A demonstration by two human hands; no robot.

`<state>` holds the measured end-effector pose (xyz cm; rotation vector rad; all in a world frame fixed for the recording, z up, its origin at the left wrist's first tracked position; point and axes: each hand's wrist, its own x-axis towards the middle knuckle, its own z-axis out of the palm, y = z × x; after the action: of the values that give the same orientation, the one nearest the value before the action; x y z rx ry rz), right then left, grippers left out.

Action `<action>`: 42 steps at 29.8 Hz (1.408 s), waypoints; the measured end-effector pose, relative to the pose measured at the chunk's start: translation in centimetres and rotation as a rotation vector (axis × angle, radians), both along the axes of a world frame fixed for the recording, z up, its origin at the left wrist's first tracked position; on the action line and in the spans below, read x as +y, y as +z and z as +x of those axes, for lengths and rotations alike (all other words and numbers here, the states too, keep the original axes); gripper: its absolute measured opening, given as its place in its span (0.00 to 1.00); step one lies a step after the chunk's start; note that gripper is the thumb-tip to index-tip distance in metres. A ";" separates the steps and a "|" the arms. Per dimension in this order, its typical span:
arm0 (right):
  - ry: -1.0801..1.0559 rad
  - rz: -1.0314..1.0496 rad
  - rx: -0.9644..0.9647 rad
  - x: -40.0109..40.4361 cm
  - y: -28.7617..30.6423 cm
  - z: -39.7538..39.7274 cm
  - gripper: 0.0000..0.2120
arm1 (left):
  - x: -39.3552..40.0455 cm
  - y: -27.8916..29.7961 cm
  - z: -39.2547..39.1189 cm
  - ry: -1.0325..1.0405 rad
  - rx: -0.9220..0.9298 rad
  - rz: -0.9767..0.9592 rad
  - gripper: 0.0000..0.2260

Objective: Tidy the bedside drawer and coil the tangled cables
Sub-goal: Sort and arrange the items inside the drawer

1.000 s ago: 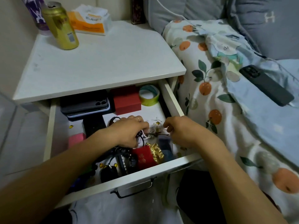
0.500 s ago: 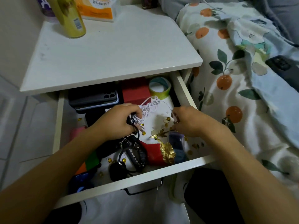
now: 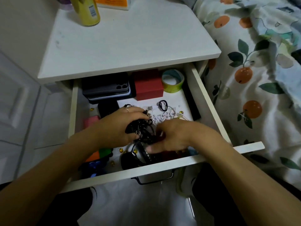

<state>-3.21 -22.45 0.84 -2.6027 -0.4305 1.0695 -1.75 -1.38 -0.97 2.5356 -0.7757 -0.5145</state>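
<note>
A: What differs from half a second ago?

B: The view has tipped further down, and the left hand (image 3: 121, 126) now has a bigger wad of black cable (image 3: 141, 130) than before. The white cable (image 3: 162, 116), lifted then, now lies on the floor of the drawer (image 3: 210, 101). The right hand (image 3: 175, 136) has moved in toward the black bundle.

A: And the fingers?

B: The left hand's fingers curl around the black cable, gripping it over the middle of the drawer. The right hand is blurred; its fingers reach down beside the bundle, and I cannot tell whether they hold anything.

A: Count things, from the drawer's front rail back.

B: Just behind the front rail: one black watch (image 3: 130, 160) and several small gold beads (image 3: 121, 150). Mid-drawer: the one black tangle, and one white tangle just beyond the hands. Behind that, one black hair tie (image 3: 163, 105). At the back: a stack of phone cases (image 3: 106, 88), one red box (image 3: 149, 86), one roll of tape (image 3: 173, 80). Above the drawer, on the nightstand top (image 3: 130, 46), one yellow can (image 3: 87, 11).
</note>
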 end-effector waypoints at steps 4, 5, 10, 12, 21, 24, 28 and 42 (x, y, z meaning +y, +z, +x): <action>0.115 -0.141 -0.071 0.4 -0.3 0.3 0.16 | 0.3 -0.1 -1.1 -0.003 -0.050 0.050 0.28; 0.068 -0.108 -0.123 0.1 0.0 0.7 0.13 | 0.2 0.1 -1.2 -0.017 -0.107 0.038 0.27; -0.104 0.083 -0.304 -2.4 1.3 2.8 0.08 | -1.2 0.2 -1.4 -0.163 -0.253 -0.053 0.18; -0.147 0.114 -0.320 -2.8 1.1 2.9 0.05 | -2.0 -0.4 -1.4 -0.250 -0.285 0.060 0.21; -0.050 -0.011 -0.324 -2.1 -0.1 2.7 0.22 | -2.7 -2.6 0.5 -0.310 -0.314 0.171 0.20; -0.036 0.112 -0.334 -1.4 0.4 2.0 0.22 | -1.9 -2.0 0.9 -0.193 -0.212 0.036 0.19; 0.047 0.207 -0.366 -0.1 1.0 1.2 0.18 | -0.1 -0.1 0.5 -0.090 -0.126 -0.068 0.22; 0.381 -0.009 -0.407 7.3 -0.5 2.3 0.28 | 6.9 -0.4 -0.7 0.066 -0.070 0.463 0.40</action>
<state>-0.95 -15.16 0.37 -2.8131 -1.0492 0.6251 -2.44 5.47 -1.36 3.0072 -0.6529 -0.6480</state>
